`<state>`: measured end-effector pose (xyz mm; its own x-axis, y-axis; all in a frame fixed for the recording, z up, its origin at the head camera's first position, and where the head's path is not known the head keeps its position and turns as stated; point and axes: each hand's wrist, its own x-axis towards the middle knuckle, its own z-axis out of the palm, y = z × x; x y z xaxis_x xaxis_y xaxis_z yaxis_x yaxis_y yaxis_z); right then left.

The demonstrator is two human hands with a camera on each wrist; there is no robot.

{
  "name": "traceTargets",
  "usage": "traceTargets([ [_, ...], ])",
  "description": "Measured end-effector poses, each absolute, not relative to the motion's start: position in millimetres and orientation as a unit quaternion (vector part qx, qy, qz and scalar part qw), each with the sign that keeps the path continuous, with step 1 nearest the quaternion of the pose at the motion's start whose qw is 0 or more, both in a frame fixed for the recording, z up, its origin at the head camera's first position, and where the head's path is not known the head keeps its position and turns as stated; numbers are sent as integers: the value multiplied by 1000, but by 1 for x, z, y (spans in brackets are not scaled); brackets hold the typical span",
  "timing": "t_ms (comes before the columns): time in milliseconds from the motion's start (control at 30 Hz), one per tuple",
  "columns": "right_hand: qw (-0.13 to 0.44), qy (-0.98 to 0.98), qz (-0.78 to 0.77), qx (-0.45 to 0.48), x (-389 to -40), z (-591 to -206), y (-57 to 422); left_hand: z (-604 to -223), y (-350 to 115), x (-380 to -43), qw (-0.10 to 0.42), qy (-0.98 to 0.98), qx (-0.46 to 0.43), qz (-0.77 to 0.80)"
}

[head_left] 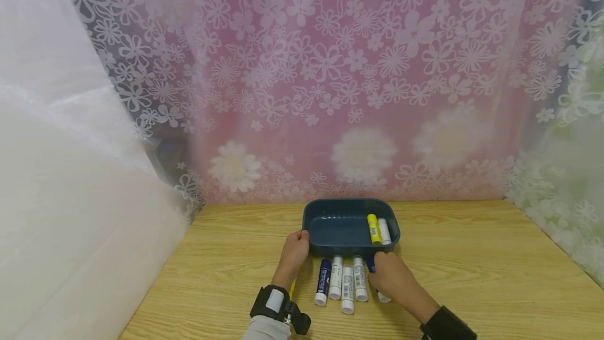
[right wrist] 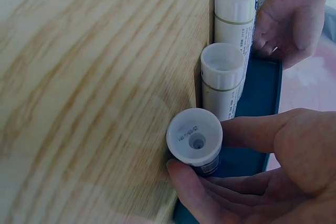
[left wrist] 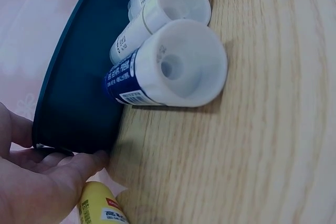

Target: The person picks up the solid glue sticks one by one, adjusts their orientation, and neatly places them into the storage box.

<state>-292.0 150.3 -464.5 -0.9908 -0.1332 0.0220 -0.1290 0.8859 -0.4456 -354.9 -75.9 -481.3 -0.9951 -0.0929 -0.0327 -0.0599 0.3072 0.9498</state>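
Note:
A dark blue rectangular tray (head_left: 346, 252) sits on the table. My left hand (head_left: 293, 253) grips its left end, with the thumb at the rim. At the tray's front right corner, my right hand (head_left: 394, 279) pinches a glue stick (right wrist: 195, 139) with a navy body and white base between thumb and finger. Inside the tray, at its right end, a yellow glue stick (head_left: 374, 229) lies beside a white glue stick (head_left: 385, 231). Between my hands, a navy glue stick (head_left: 323, 281) and several white ones (head_left: 347, 290) lie before the tray.
Another yellow glue stick (left wrist: 102, 205) lies by my left hand, mostly hidden under the wrist in the head view. The wooden table (head_left: 226, 256) meets a pink flowered curtain (head_left: 302, 93) behind the tray. White sheeting (head_left: 85, 198) hangs at the left.

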Motion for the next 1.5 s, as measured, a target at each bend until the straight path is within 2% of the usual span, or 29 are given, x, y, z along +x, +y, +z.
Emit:
traceTargets([
  [867, 1, 970, -235, -61, -292, -466, 151, -481, -77, -354, 14, -804, 42, -593],
  [1300, 30, 973, -226, -44, -291, -454, 150, -481, -76, -354, 14, -804, 45, -592],
  [1500, 17, 970, -239, -48, -289, -450, 151, -481, -76, -354, 14, -804, 46, -593],
])
